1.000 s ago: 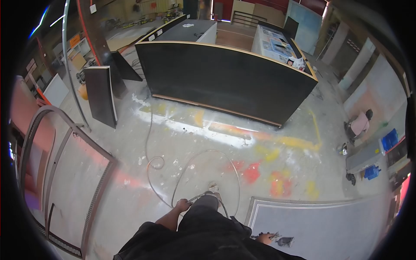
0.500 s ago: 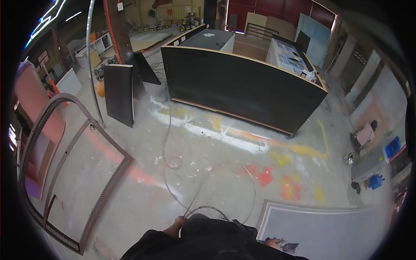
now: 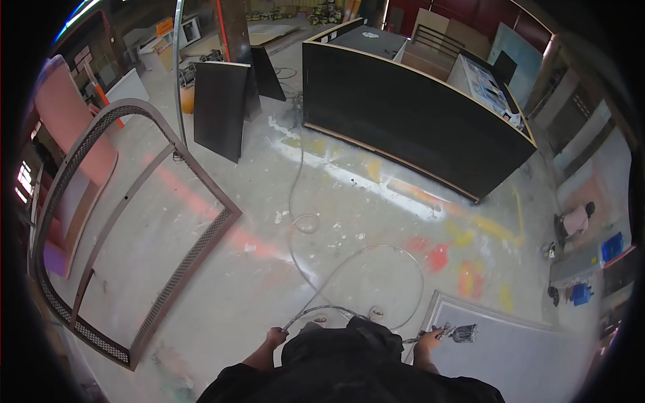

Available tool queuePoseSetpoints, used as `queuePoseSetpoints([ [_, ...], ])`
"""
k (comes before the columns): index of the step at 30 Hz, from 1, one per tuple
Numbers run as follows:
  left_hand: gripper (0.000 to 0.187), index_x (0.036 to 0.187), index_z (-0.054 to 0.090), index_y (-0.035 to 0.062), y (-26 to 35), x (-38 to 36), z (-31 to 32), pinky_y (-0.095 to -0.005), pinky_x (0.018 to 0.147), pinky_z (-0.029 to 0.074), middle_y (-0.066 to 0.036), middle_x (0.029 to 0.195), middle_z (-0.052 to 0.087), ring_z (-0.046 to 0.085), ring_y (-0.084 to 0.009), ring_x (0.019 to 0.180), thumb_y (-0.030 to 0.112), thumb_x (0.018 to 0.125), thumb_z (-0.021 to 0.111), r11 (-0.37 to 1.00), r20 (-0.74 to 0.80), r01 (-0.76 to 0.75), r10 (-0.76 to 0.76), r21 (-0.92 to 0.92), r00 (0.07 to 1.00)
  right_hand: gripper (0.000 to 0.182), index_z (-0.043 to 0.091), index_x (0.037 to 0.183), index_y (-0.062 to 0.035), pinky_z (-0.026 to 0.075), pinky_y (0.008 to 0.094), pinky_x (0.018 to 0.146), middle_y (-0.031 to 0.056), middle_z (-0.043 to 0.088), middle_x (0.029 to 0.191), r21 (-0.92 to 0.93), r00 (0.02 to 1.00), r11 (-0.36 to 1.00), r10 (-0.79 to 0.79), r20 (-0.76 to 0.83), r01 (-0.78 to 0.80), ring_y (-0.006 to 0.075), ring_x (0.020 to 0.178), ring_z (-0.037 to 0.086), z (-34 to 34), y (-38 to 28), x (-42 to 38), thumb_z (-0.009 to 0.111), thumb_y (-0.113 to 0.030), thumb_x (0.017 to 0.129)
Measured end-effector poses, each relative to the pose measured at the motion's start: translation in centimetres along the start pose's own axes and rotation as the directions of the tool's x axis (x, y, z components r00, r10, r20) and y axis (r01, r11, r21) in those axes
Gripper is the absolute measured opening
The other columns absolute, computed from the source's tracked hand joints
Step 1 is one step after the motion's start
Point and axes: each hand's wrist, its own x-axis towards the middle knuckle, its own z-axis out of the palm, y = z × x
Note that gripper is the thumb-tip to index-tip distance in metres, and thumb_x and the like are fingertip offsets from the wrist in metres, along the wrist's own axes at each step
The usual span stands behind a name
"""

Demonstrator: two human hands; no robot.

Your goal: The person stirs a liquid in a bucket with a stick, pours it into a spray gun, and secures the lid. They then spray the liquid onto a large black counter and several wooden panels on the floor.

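Low in the view, my left hand (image 3: pixel 276 336) is closed around an air hose (image 3: pixel 316 309), which arcs across in front of my body. My right hand (image 3: pixel 428 342) grips a spray gun (image 3: pixel 465 333) whose dark cup points out to the right. Beneath the gun lies a flat grey panel (image 3: pixel 497 349) with a pale border. More of the hose loops over the floor between me and a long black counter (image 3: pixel 410 121).
A curved brown metal frame (image 3: pixel 181 275) stands at left, near a pink panel (image 3: pixel 77 127). Dark boards (image 3: pixel 218 111) lean by a post. Hose loops cross the paint-marked floor (image 3: pixel 356 208). Another person (image 3: pixel 576 220) is low at the far right, beside blue containers (image 3: pixel 581 293).
The view has swung, so the counter and frame sit further right and higher. Both hands show more fully, and the spray gun has come up into clearer sight over the grey panel.
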Motion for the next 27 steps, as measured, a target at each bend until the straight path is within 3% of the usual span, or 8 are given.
queuePoseSetpoints([
  [4, 0.039, 0.093, 0.073, 0.0051, -2.3, 1.1, -0.1, -0.0443, 0.081, 0.054, -0.018, 0.089, 0.072, 0.069, -0.0339, 0.089, 0.042, 0.082, 0.07, 0.995, 0.008, -0.083, 0.083, 0.058, 0.997, 0.058, 0.065, 0.107, 0.0068, 0.041, 0.0316, 0.042, 0.0157, 0.064, 0.072, 0.046, 0.998, 0.997, -0.058, -0.036, 0.059, 0.0208, 0.045, 0.055, -0.9, 0.1, -2.5, 0.05, -0.049, 0.099],
  [6, 0.039, 0.093, 0.073, 0.0049, -2.0, 0.8, -0.5, -0.0446, 0.081, 0.054, -0.019, 0.089, 0.072, 0.07, -0.0344, 0.089, 0.043, 0.082, 0.07, 0.995, 0.024, -0.088, 0.087, 0.04, 0.996, 0.052, 0.06, 0.101, 0.0041, 0.042, 0.0321, 0.039, 0.0136, 0.065, 0.081, 0.011, 1.0, 1.0, -0.023, -0.015, 0.023, 0.0207, 0.045, 0.055, -2.6, 1.0, -2.8, 0.05, -0.047, 0.1],
  [9, 0.04, 0.094, 0.073, 0.0043, -3.8, 1.8, 0.1, -0.0449, 0.081, 0.054, -0.019, 0.089, 0.072, 0.07, -0.0349, 0.089, 0.042, 0.081, 0.07, 0.993, 0.043, -0.112, 0.11, 0.037, 0.993, 0.05, 0.058, 0.107, 0.003, 0.043, 0.0332, 0.04, 0.0143, 0.067, 0.09, 0.041, 0.997, 0.998, -0.038, -0.069, 0.041, 0.0215, 0.045, 0.056, -5.4, 1.7, -4.8, 0.05, -0.046, 0.1],
  [13, 0.041, 0.096, 0.073, 0.0028, -4.5, 3.2, 0.8, -0.0452, 0.079, 0.054, -0.02, 0.088, 0.072, 0.07, -0.0349, 0.087, 0.041, 0.081, 0.07, 0.985, 0.081, -0.14, 0.132, 0.103, 0.988, 0.056, 0.061, 0.107, 0.0055, 0.043, 0.0337, 0.041, 0.014, 0.066, 0.083, 0.078, 0.969, 0.994, -0.056, -0.239, 0.077, 0.0223, 0.048, 0.057, -9.7, 3.2, -6.6, 0.05, -0.048, 0.1],
  [15, 0.041, 0.097, 0.073, 0.0018, -4.5, 3.8, 0.9, -0.0452, 0.079, 0.054, -0.02, 0.089, 0.072, 0.07, -0.0354, 0.087, 0.04, 0.08, 0.07, 0.974, 0.112, -0.182, 0.167, 0.136, 0.98, 0.053, 0.058, 0.111, 0.0034, 0.045, 0.0357, 0.041, 0.0138, 0.066, 0.089, 0.087, 0.975, 0.994, 0.084, -0.205, -0.067, 0.023, 0.05, 0.059, -12.5, 4.2, -6.7, 0.05, -0.048, 0.099],
  [21, 0.04, 0.095, 0.073, 0.0024, -2.1, 4.2, 0.0, -0.0457, 0.081, 0.054, -0.021, 0.09, 0.072, 0.07, -0.036, 0.089, 0.039, 0.08, 0.071, 0.953, 0.193, -0.237, 0.201, 0.19, 0.96, 0.051, 0.053, 0.117, 0.0004, 0.047, 0.0366, 0.041, 0.013, 0.066, 0.099, 0.175, 0.93, 0.978, 0.167, -0.326, -0.114, 0.0232, 0.049, 0.058, -18.5, 7.9, -8.4, 0.051, -0.048, 0.099],
  [23, 0.038, 0.094, 0.073, 0.0028, -1.5, 4.9, 0.2, -0.046, 0.08, 0.054, -0.021, 0.09, 0.072, 0.069, -0.0367, 0.089, 0.038, 0.08, 0.071, 0.908, 0.168, -0.327, 0.29, 0.263, 0.942, 0.051, 0.053, 0.116, 0.0003, 0.047, 0.0365, 0.042, 0.0126, 0.066, 0.099, 0.203, 0.91, 0.972, 0.186, -0.37, -0.116, 0.0232, 0.049, 0.058, -20.0, 9.2, -8.7, 0.051, -0.048, 0.099],
  [27, 0.038, 0.095, 0.073, 0.0028, 0.5, 4.6, 0.1, -0.0458, 0.081, 0.054, -0.022, 0.091, 0.071, 0.069, -0.0377, 0.09, 0.037, 0.08, 0.071, 0.875, 0.211, -0.377, 0.324, 0.303, 0.922, 0.051, 0.055, 0.112, 0.0013, 0.047, 0.0361, 0.042, 0.0134, 0.065, 0.095, 0.222, 0.856, 0.972, 0.179, -0.486, -0.077, 0.0236, 0.048, 0.057, -23.1, 14.0, -7.6, 0.051, -0.047, 0.099],
])
